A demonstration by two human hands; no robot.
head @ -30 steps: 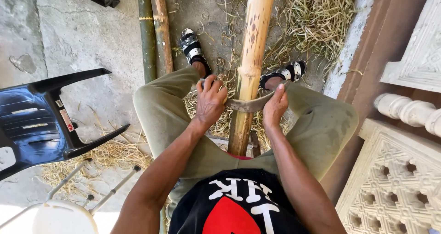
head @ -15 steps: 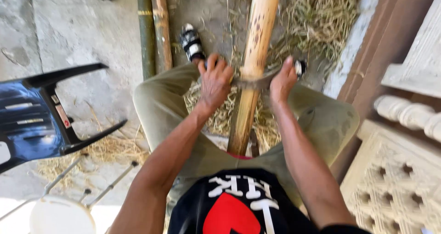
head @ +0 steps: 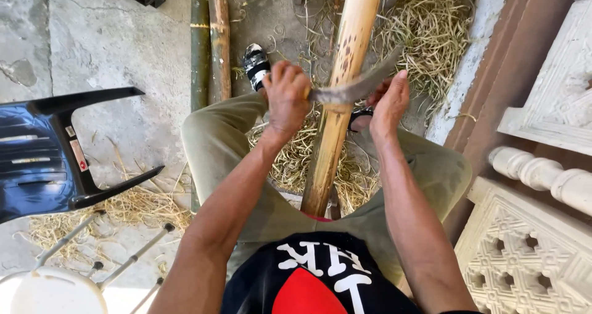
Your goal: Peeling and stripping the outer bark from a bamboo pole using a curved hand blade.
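Note:
A thick yellow bamboo pole (head: 340, 98) runs from between my knees away across the ground. A curved metal blade (head: 357, 87) lies across it. My left hand (head: 287, 98) is closed around the blade's near end, left of the pole. On the right side of the pole, my right hand (head: 390, 104) presses the far part of the blade with the fingers partly extended. Pale bamboo shavings (head: 425, 36) are heaped around my sandalled feet.
Two shorter bamboo pieces (head: 209, 49), one green and one brown, lie on the concrete at the left. A tipped dark blue plastic chair (head: 49, 153) is further left, a white stool (head: 55, 289) at bottom left. Carved white stone panels (head: 530, 252) and a baluster stand at the right.
Both hands and the blade have moved further up the pole, away from my body. The blade now sits tilted, its right end higher.

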